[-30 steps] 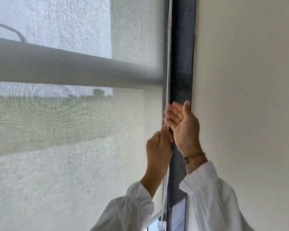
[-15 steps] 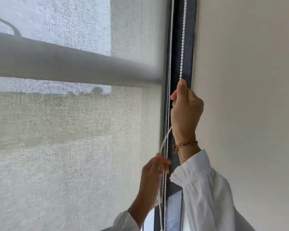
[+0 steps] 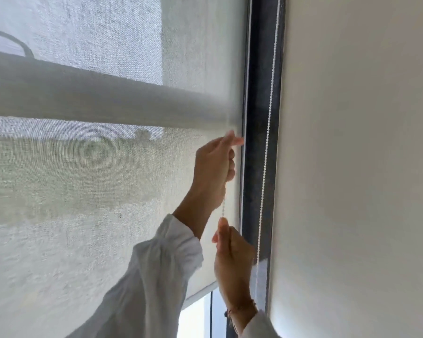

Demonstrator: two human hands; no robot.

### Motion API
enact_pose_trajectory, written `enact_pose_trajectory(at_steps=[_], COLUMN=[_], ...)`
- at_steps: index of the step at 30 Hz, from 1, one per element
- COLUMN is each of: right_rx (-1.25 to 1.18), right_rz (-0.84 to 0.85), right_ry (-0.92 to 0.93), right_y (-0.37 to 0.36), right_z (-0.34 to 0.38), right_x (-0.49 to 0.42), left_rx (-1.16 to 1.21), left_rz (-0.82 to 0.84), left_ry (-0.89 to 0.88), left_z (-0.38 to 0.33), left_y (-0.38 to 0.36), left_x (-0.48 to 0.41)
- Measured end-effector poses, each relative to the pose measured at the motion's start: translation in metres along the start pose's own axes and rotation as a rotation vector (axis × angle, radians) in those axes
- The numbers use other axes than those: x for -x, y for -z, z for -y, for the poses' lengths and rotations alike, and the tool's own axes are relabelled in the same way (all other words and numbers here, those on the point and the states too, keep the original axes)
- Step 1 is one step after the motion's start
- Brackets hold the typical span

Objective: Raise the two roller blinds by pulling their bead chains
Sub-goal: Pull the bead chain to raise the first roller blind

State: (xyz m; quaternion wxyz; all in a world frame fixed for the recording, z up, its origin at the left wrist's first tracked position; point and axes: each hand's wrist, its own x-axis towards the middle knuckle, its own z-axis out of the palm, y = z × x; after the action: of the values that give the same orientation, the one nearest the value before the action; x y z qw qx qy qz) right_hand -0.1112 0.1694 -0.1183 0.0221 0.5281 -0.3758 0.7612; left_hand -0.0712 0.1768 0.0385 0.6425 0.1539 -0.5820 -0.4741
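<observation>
Head view: left hand (image 3: 214, 164) up high, pinching the bead chain (image 3: 266, 152). Right hand (image 3: 233, 259) just below it grips the same strand beside the roller blind (image 3: 95, 191)

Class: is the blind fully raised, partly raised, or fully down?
Partly raised: the blind's bottom edge hangs above a strip of bare glass, yet fabric covers everything above.

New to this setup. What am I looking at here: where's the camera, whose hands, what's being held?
No machine: one camera worn on a person's head, looking forward at their own bare hands. In front hangs a mesh roller blind, its bottom hem visible low down. Right of it is a dark window frame and a plain wall. The left hand, higher, and the right hand, lower, both pinch one strand of the bead chain. The chain's other strand hangs free along the frame.
</observation>
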Motion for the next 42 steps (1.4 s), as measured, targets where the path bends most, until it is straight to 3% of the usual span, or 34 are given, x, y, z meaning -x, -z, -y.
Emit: enact_pose_trajectory(at_steps=[2, 5, 10, 16, 22, 24, 26, 30, 36, 42], right_rx=[-0.097, -0.328, -0.446, -0.530, -0.448, -0.480, -0.489, -0.279, -0.249, -0.082], right_rz=[0.059, 0.230, 0.267, 0.312, 0.402, 0.349, 0.182, -0.117, -0.165, -0.129], right_ry=[-0.135, -0.478, -0.612, -0.469, -0.425, -0.458, -0.464, -0.144, -0.022, 0.010], right_y=[0.000, 0.009, 0.024, 0.046, 0.036, 0.032, 0.029, 0.024, 0.041, 0.046], right_z=[0.002, 0.006, 0.014, 0.062, 0.085, 0.089, 0.093, 0.096, 0.102, 0.076], right_x=[-0.007, -0.025, -0.077, -0.145, -0.164, -0.162, -0.162, -0.152, -0.140, -0.075], left_rx=[-0.001, 0.168, 0.346, 0.322, 0.213, 0.204, 0.189, 0.094, 0.134, 0.168], left_rz=[-0.073, -0.053, 0.015, -0.004, -0.096, -0.089, -0.077, -0.018, 0.043, 0.128], left_ry=[-0.065, -0.117, -0.072, 0.038, 0.232, 0.261, 0.276, 0.271, 0.273, 0.134], left_z=[0.005, 0.010, 0.012, 0.029, 0.088, 0.100, 0.105, 0.104, 0.085, 0.010], left_y=[-0.006, -0.010, -0.021, -0.026, -0.019, -0.016, -0.012, -0.008, 0.009, -0.002], left_x=[0.001, 0.009, 0.018, 0.036, 0.083, 0.097, 0.101, 0.099, 0.081, 0.032])
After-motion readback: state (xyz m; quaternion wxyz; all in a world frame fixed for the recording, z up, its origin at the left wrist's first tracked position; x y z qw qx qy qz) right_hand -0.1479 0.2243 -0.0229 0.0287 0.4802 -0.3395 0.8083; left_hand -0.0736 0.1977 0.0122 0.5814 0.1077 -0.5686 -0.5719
